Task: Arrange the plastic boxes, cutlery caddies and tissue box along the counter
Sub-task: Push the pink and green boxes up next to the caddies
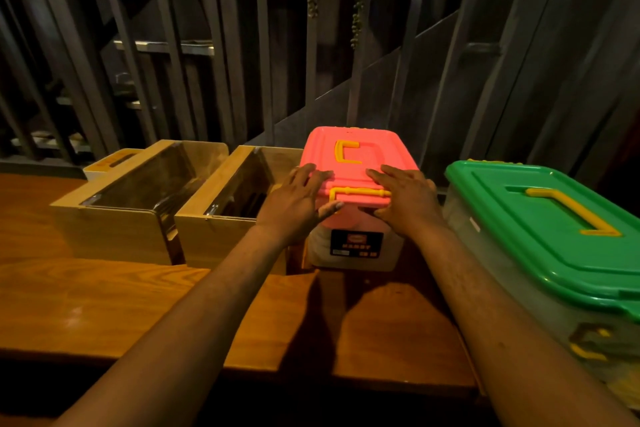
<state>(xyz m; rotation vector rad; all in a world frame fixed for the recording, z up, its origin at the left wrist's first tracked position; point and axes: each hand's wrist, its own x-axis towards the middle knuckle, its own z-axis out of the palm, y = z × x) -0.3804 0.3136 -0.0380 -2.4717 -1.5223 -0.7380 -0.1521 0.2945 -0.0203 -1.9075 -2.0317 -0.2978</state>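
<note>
A clear plastic box with a pink lid (356, 149) and yellow handles stands at the back of the wooden counter (104, 302). My left hand (298, 201) and my right hand (405, 199) press on the near edge of its lid, one on each side of the yellow latch, thumbs curled under the rim. To its right stands a bigger clear box with a green lid (540, 236). To its left stand two wooden cutlery caddies (124, 198) (228, 204) side by side. A white tissue box (110, 161) shows behind the left caddy, mostly hidden.
Dark metal railings and slats (214, 45) rise just behind the counter's back edge. The counter's front edge runs across below my forearms. The green-lidded box reaches past the right edge of the view.
</note>
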